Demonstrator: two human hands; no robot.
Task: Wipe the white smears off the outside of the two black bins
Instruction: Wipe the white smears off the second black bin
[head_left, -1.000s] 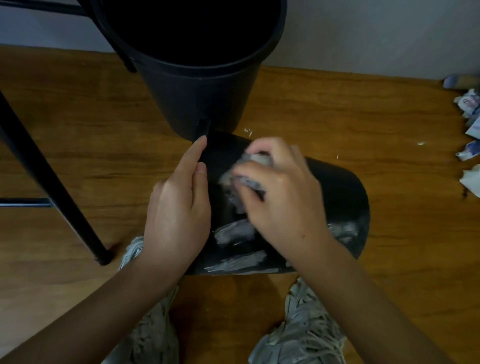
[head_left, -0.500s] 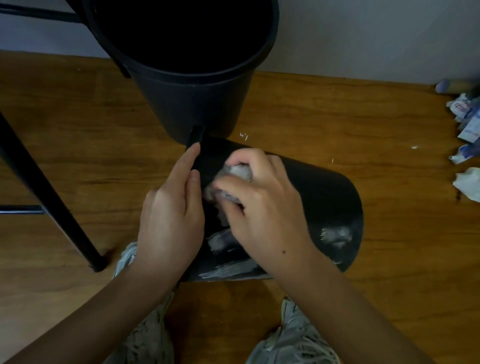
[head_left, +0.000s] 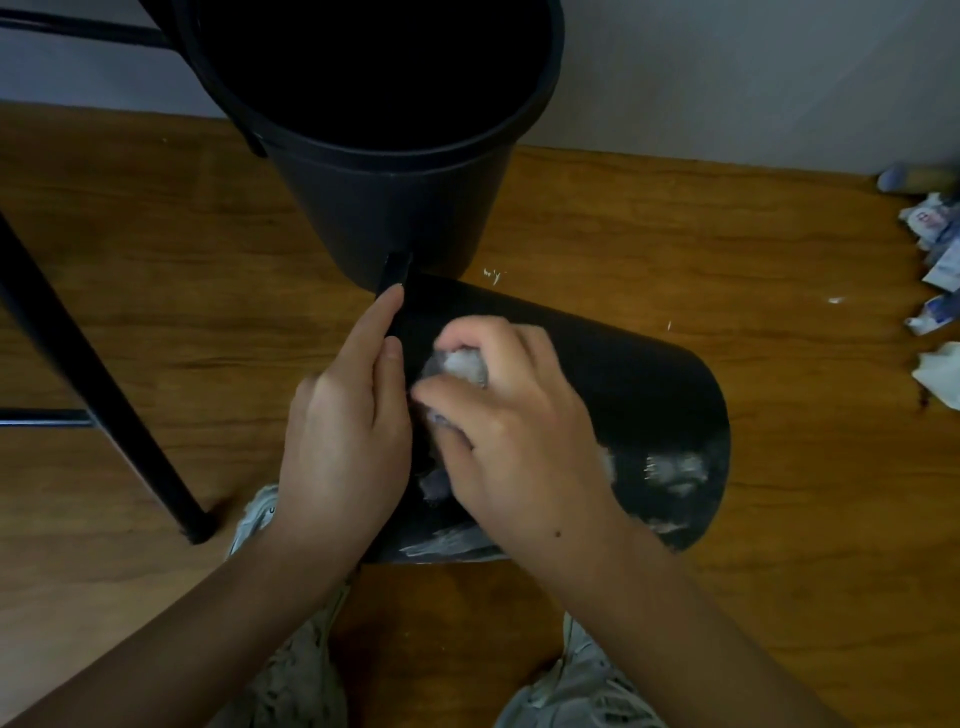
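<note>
Overturned black bin (head_left: 597, 374): my right hand (head_left: 519, 426) clenches tissue wad (head_left: 462, 366), scrubbing; left hand (head_left: 343, 431) flat, bracing. Next: smears (head_left: 675, 470) near rim.

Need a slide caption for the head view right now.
Right hand rubs a crumpled tissue over the tipped black plastic bin; left hand steadies it.

Head view — steeply downward, close above floor (head_left: 675, 218)
</note>
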